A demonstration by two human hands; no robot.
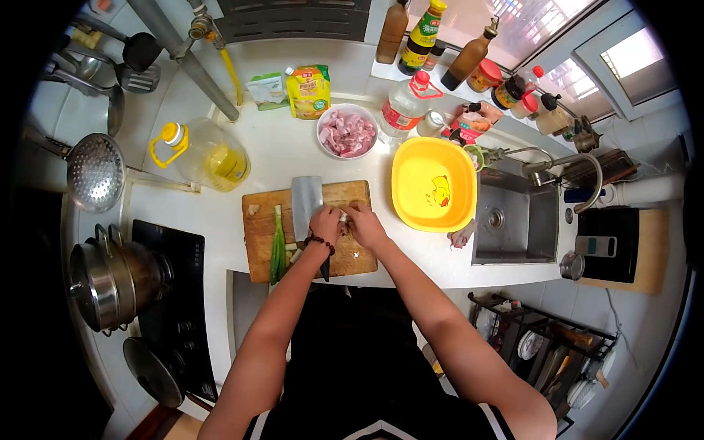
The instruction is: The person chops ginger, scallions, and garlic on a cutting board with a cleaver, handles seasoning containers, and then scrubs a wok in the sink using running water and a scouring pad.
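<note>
Clock face centred on the cutting board, twelve straight away from the person.

- Counter point(293, 150): pale, runs beneath everything in use.
- Cutting board point(258, 238): wooden, near the counter's front edge.
- Yellow basin point(411, 172): between two and three, beside the sink point(532, 253).
- Oil jug point(213, 163): ten o'clock, yellow cap.
- White bowl point(320, 143): one o'clock, just beyond the board, heaped with cut raw meat point(347, 133).
- Cleaver point(305, 202): flat on the board, blade toward twelve, handle toward six, passing by the left wrist. Contact with that arm: cannot tell.
- Left hand point(326, 223), beaded bracelet, and right hand point(364, 224): meeting around three o'clock on the board. Neither grips the cleaver; fingers of both appear pinched on one small item.
- Spring onion point(278, 246): nine to eight, lengthwise; short pale stem pieces point(294, 253) at seven.
- Pale piece point(343, 218): between the fingertips, three o'clock, partly hidden; kind uncertain.
- White flecks point(356, 255): on the board, four o'clock.

Judgement: hand-work on the pale piece, probably peeling or parting it, blade laid by. Next move calls for freeing it cleanly and keeping the wrist off the cleaver's edge.
</note>
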